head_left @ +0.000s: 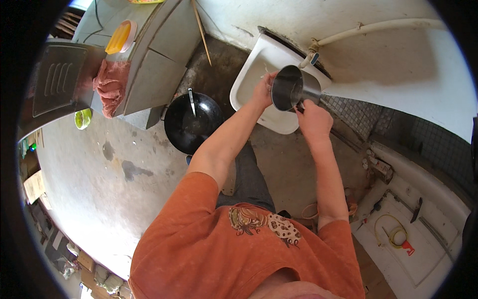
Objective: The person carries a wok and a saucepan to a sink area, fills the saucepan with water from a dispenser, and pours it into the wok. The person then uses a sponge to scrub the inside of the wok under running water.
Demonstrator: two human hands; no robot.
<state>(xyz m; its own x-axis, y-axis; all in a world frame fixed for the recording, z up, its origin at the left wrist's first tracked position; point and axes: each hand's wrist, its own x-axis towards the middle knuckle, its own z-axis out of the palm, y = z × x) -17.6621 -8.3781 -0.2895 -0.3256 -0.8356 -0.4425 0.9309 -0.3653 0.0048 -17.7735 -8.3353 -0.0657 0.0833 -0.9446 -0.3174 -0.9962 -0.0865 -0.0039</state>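
A shiny metal pot is tilted over the white sink, its dark mouth facing left and towards me. My left hand grips the pot at its left side, with some fingers hidden behind the rim. Lower down on the right, my right hand is closed around what looks like the pot's handle, mostly covered by the fingers. The tap sticks out from the wall just beyond the pot. Whether water runs from it, or what the pot holds, I cannot tell.
Left of the sink, a black wok with a metal-handled utensil sits low by my legs. A counter carries a red cloth and a yellow container. A thin stick leans nearby. Coiled hose lies at right.
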